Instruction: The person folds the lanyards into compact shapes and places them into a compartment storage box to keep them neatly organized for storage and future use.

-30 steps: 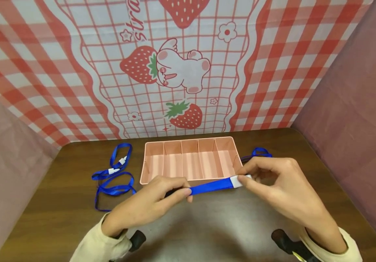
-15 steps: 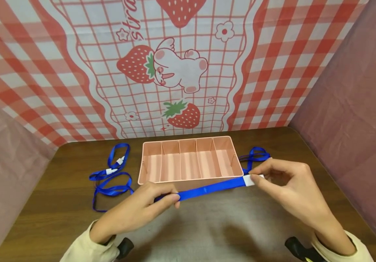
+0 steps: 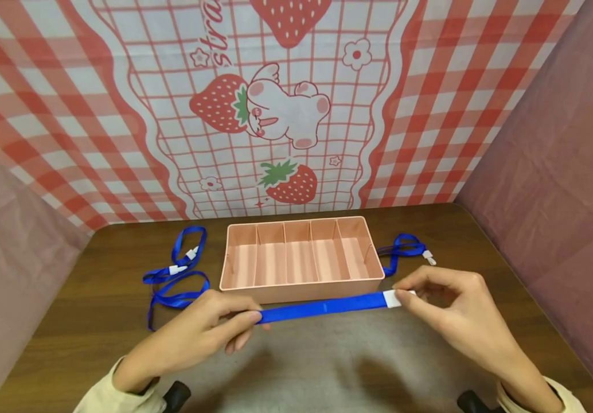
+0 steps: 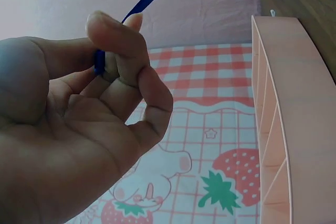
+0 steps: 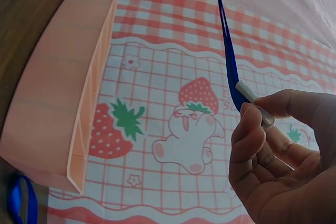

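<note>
A blue lanyard [image 3: 324, 307] is stretched nearly level between the two hands, in front of the pink divided tray [image 3: 304, 288]. At its left end the left hand [image 3: 201, 330] pinches the folded strap between thumb and fingers. The right hand [image 3: 464, 318] pinches the white clip [image 3: 391, 299] at the other end. In the right wrist view the strap [image 5: 227, 40] runs as doubled layers away from the clip [image 5: 252, 98]. The left wrist view shows a bit of blue strap [image 4: 100, 62] between thumb and forefinger; the rest of that end is hidden by the hand.
Several blue loops of lanyard [image 3: 180, 298] with white clips lie left of the tray. Another blue lanyard [image 3: 405, 248] with a white clip lies to its right. The brown table [image 3: 69, 344] ends at a strawberry-patterned cloth [image 3: 296, 126] behind.
Both hands have drawn apart, the left one moving left and the right one slightly right. More blue strap shows between them, and it has come lower, in front of the tray.
</note>
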The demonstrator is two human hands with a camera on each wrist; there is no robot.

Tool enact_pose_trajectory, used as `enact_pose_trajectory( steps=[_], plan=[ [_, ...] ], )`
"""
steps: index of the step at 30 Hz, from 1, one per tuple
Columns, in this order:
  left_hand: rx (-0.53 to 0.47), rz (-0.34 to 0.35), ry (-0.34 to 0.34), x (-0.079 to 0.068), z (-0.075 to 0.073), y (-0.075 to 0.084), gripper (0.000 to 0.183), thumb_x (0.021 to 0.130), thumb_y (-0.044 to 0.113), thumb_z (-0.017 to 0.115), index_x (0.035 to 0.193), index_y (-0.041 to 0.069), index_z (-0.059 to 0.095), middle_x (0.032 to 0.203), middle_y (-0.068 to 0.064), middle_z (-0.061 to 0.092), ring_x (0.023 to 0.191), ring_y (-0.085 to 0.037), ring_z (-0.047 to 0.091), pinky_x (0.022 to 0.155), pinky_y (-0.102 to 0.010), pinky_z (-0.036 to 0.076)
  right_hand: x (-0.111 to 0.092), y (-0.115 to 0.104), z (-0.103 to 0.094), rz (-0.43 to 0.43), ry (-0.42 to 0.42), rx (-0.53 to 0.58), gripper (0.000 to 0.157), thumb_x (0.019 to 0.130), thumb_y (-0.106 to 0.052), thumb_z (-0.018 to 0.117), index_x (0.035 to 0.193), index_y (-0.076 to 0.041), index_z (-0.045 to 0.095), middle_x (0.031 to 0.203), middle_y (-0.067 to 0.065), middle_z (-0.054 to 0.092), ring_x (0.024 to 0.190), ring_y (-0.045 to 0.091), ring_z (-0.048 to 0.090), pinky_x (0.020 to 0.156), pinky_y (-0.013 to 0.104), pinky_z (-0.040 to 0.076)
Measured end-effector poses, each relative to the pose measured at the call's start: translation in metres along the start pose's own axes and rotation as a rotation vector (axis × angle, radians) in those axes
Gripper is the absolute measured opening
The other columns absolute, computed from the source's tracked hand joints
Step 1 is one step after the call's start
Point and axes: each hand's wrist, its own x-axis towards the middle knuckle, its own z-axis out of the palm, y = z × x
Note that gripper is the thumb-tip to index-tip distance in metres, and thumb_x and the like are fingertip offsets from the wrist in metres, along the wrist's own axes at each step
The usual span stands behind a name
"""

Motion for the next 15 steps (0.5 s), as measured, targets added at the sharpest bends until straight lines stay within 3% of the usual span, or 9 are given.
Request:
enact_pose_trajectory(
  steps=[4,7,10,15],
  plan=[
    [-0.029,0.030,-0.020,-0.007,-0.001,-0.003,0.023,0.105,0.006,0.047,0.096,0.016,0.065,0.063,0.006,0.058,0.056,-0.002,0.056,0.050,-0.021,0.046,-0.003,0.005,0.004,-0.013,-0.047,0.021,0.022,0.084,-0.003,0.079,0.086,-0.025,0.074,0.079,-0.012,0.070,0.067,0.009,0.061,0.055,0.022,0.049],
    [-0.081,0.019,-0.048,-0.010,0.001,-0.004,0.025,0.105,0.004,0.046,0.120,0.015,0.064,0.064,0.006,0.061,0.057,-0.005,0.059,0.055,-0.023,0.050,-0.009,0.010,0.007,-0.018,-0.080,0.044,0.022,0.084,-0.003,0.079,0.087,-0.025,0.074,0.079,-0.011,0.070,0.067,0.009,0.060,0.056,0.023,0.050],
    [-0.174,0.023,-0.093,-0.011,0.005,-0.007,0.037,0.105,0.002,0.045,0.139,0.013,0.052,0.065,0.002,0.064,0.057,-0.009,0.063,0.059,-0.026,0.053,-0.015,0.019,0.011,-0.005,-0.116,0.083,0.021,0.083,-0.002,0.078,0.087,-0.022,0.074,0.078,-0.007,0.068,0.064,0.008,0.058,0.052,0.025,0.049],
    [-0.364,0.069,-0.216,-0.010,0.012,-0.016,0.021,0.104,-0.002,0.044,0.114,0.006,0.060,0.077,-0.009,0.072,0.073,-0.017,0.072,0.069,-0.032,0.057,-0.020,0.032,0.018,0.045,-0.166,0.135,0.019,0.084,-0.002,0.077,0.085,-0.021,0.073,0.076,-0.006,0.067,0.060,0.007,0.058,0.049,0.027,0.048]
  ],
)
